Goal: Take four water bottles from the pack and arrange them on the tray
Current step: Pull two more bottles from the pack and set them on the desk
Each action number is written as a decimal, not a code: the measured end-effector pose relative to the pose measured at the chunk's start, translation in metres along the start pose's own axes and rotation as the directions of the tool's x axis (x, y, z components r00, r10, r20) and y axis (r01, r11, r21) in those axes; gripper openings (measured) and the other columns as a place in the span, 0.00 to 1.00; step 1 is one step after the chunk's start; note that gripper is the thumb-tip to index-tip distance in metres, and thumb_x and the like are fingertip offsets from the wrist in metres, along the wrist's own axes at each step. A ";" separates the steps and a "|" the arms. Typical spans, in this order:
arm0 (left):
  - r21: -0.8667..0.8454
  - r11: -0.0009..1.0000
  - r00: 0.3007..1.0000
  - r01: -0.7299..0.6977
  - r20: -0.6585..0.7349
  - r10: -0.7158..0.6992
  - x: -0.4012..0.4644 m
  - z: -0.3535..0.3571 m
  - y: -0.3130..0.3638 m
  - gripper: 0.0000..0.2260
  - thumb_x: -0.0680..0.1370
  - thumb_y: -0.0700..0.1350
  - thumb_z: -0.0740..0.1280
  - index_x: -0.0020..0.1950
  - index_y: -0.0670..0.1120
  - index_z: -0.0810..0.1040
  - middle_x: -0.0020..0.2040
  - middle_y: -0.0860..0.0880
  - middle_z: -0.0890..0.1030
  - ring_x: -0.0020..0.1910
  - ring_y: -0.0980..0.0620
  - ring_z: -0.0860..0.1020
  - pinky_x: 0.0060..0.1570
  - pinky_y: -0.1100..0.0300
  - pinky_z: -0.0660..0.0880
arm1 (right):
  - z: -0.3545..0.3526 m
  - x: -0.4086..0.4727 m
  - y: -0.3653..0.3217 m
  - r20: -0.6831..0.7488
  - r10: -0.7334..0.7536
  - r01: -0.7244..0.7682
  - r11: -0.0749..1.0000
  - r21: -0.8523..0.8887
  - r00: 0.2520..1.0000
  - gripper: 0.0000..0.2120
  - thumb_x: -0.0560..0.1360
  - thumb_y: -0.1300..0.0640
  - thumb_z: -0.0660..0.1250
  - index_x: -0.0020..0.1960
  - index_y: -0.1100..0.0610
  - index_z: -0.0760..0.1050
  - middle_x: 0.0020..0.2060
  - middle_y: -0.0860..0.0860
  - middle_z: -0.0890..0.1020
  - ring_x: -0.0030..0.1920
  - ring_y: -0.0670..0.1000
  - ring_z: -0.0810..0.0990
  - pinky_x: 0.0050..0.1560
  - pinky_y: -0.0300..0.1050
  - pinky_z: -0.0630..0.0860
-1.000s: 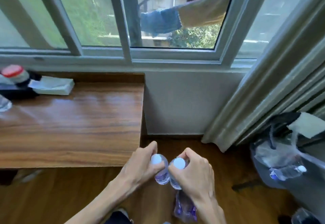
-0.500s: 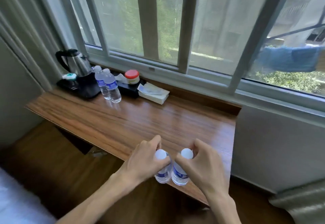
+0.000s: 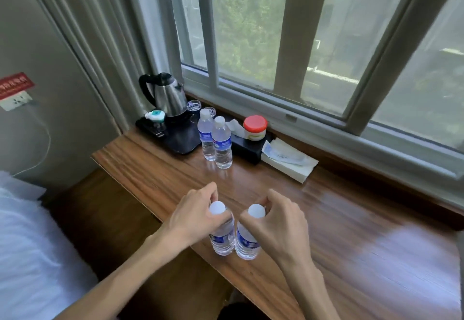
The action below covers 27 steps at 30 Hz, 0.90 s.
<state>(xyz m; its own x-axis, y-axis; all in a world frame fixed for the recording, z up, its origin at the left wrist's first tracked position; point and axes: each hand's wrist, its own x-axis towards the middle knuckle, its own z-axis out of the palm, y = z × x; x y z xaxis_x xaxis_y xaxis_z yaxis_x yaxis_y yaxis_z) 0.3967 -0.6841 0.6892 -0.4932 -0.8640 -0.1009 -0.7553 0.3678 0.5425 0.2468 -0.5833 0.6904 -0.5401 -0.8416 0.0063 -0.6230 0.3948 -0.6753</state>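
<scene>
Holding one water bottle each by the neck, the left hand (image 3: 198, 215) and right hand (image 3: 278, 221) carry two bottles (image 3: 247, 240) over the counter (image 3: 351, 231). Two more bottles (image 3: 221, 141) already stand beside the black tray (image 3: 180, 140), seemingly not on it. All four still need arranging there.

Brown wood-grain surface (image 3: 326, 219), streaky pattern. All the bottles are clear with white caps and blue labels, e.g. the one at 12 o'clock (image 3: 222, 143). Black tray (image 3: 180, 138), silver kettle (image 3: 168, 96) with black handle, red-lidded jar (image 3: 254, 128).
</scene>
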 end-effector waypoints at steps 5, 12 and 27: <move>0.025 1.000 1.000 0.019 0.004 -0.019 0.061 -0.028 -0.034 0.17 0.70 0.57 0.72 0.39 0.49 0.67 0.31 0.48 0.78 0.31 0.50 0.72 0.29 0.55 0.68 | 0.036 0.058 -0.036 0.024 0.052 -0.053 0.998 0.022 0.998 0.14 0.64 0.42 0.70 0.34 0.49 0.68 0.30 0.47 0.77 0.34 0.50 0.77 0.33 0.45 0.71; 0.039 0.999 0.999 -0.019 0.031 0.017 0.142 -0.055 -0.071 0.16 0.67 0.56 0.71 0.40 0.48 0.68 0.30 0.48 0.77 0.32 0.47 0.73 0.31 0.51 0.71 | 0.078 0.123 -0.072 0.028 0.162 -0.163 0.986 0.038 0.986 0.14 0.63 0.41 0.71 0.38 0.50 0.73 0.33 0.47 0.82 0.40 0.52 0.81 0.39 0.48 0.77; 0.026 0.964 0.939 -0.263 0.236 0.250 0.262 -0.078 -0.119 0.13 0.66 0.54 0.69 0.39 0.49 0.69 0.33 0.48 0.79 0.34 0.43 0.77 0.35 0.50 0.75 | 0.156 0.190 -0.115 -0.202 0.462 -0.459 0.886 0.061 0.864 0.13 0.64 0.43 0.70 0.42 0.51 0.76 0.40 0.48 0.85 0.46 0.57 0.82 0.43 0.48 0.76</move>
<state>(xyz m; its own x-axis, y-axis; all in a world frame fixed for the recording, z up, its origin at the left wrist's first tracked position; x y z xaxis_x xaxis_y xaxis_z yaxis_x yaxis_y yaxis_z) 0.3910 -0.9813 0.6631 -0.7537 -0.6383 -0.1564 -0.6100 0.5910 0.5279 0.3044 -0.8463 0.6543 -0.8684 -0.4701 -0.1575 -0.2692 0.7138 -0.6466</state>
